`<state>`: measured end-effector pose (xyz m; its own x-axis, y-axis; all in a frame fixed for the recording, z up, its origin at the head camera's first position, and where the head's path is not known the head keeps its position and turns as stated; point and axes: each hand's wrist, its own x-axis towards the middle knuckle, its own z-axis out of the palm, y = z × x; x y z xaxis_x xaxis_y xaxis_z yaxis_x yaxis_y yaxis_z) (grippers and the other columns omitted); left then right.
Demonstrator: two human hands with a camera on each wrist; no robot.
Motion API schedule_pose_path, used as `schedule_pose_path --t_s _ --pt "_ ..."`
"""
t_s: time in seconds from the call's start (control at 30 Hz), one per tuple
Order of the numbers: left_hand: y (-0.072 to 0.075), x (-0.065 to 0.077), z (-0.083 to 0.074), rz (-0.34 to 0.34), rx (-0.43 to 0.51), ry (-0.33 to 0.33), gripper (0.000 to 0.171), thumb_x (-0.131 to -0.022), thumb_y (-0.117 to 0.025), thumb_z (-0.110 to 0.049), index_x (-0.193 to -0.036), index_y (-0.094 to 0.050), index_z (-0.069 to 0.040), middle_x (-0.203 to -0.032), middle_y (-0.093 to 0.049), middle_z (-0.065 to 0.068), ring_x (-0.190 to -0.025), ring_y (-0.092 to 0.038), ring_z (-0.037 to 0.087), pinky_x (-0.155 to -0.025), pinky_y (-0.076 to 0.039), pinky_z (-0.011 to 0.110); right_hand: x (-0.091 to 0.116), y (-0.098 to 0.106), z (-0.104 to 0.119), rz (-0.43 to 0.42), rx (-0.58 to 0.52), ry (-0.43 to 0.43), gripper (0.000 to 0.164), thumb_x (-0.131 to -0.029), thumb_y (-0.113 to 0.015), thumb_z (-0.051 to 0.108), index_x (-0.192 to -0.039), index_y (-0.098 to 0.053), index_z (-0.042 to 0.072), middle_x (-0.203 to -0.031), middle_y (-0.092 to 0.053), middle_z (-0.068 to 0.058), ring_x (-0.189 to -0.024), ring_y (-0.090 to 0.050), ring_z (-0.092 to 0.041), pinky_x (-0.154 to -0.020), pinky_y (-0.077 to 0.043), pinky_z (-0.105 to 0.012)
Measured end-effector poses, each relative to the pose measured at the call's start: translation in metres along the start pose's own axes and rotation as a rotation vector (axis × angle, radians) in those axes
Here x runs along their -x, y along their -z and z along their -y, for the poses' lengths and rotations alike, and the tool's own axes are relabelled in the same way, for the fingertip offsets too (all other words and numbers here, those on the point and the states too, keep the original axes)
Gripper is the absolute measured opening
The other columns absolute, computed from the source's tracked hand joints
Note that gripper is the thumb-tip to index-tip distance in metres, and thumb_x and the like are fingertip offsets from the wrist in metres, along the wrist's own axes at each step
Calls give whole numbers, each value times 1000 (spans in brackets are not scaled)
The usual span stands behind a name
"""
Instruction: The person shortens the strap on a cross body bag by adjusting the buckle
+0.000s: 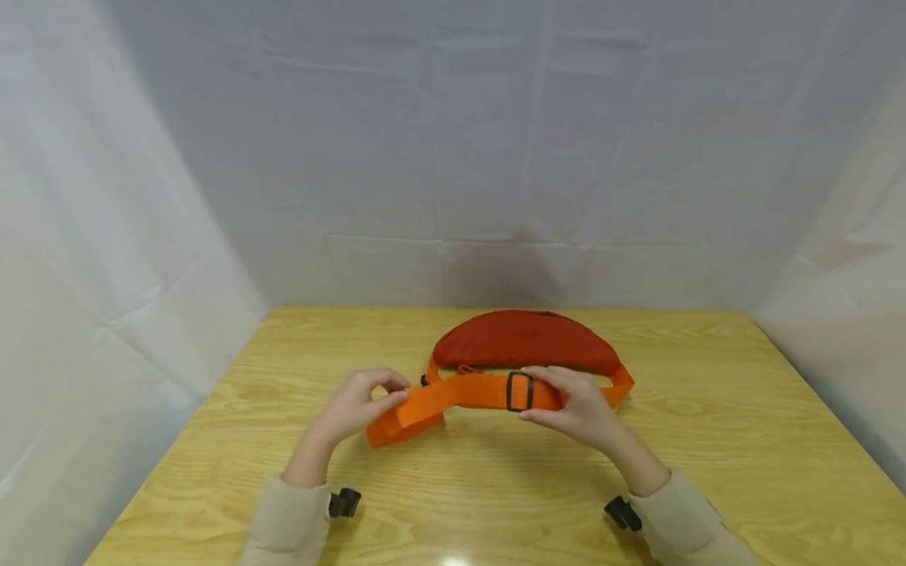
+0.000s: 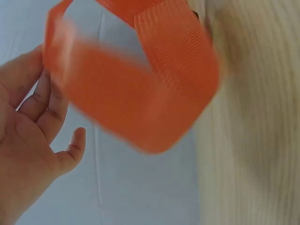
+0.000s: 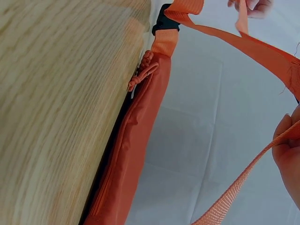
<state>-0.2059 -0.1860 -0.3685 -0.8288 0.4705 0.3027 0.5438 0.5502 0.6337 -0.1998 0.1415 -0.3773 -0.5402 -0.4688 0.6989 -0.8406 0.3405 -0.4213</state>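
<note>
A red-orange waist pack (image 1: 524, 339) lies on the wooden table, its orange webbing strap (image 1: 476, 391) raised in front of it. My left hand (image 1: 357, 407) pinches the strap between thumb and fingers, and a loop of webbing hangs below; the left wrist view shows this loop (image 2: 112, 93) up close. At the black slide adjuster (image 1: 510, 391), my right hand (image 1: 579, 405) pinches the strap, thumb and fingertips at the adjuster's edges. In the right wrist view, a black side-release buckle (image 3: 165, 22) joins the strap to one end of the pack, near a cord zipper pull (image 3: 140, 77).
The pale wooden table (image 1: 297, 346) extends to both sides of the pack. White sheeting (image 1: 453, 157) hangs behind it and along the left and right. Small black pieces (image 1: 345, 503) sit at both sleeve cuffs.
</note>
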Motion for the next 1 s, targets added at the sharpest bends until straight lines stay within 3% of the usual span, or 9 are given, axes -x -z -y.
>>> schedule_pose_path --t_s 0.13,0.37,0.53,0.8,1.0 --pt "-7 1 1 62 -14 -45 13 -86 -59 -11 -96 -64 -4 -89 -61 3 -81 -55 14 -72 -47 36 0 0 0 4 -13 -19 52 -62 -79 5 -108 -59 -5 -99 -62 -16 -77 -60 -19 -60 -48 -22" --pt "-9 -1 -4 53 -9 -54 15 -86 -58 -13 -96 -64 -3 -88 -60 -1 -81 -55 12 -73 -47 34 0 -2 1 12 -13 -50 53 -61 -79 5 -109 -59 -4 -101 -61 -16 -79 -60 -19 -60 -49 -22" --pt "-10 -6 -13 -12 -2 -105 15 -87 -58 -17 -95 -64 -7 -88 -61 -1 -80 -55 11 -71 -47 34 -1 -3 1 6 1 -22 53 -61 -79 7 -109 -59 -4 -101 -61 -16 -79 -60 -19 -60 -48 -21" --pt "-18 -20 -28 -187 -28 -213 11 -80 -66 -11 -90 -65 -6 -84 -62 -1 -76 -56 10 -69 -47 28 -2 -4 1 5 13 -6 53 -61 -80 9 -109 -59 -4 -100 -62 -15 -77 -59 -18 -59 -48 -20" --pt "-26 -29 -38 -203 7 -219 17 -79 -67 -12 -95 -65 -5 -89 -62 3 -82 -56 12 -72 -46 29 -2 -5 2 3 18 -6 54 -61 -80 9 -109 -59 -4 -100 -62 -15 -77 -59 -18 -59 -48 -20"
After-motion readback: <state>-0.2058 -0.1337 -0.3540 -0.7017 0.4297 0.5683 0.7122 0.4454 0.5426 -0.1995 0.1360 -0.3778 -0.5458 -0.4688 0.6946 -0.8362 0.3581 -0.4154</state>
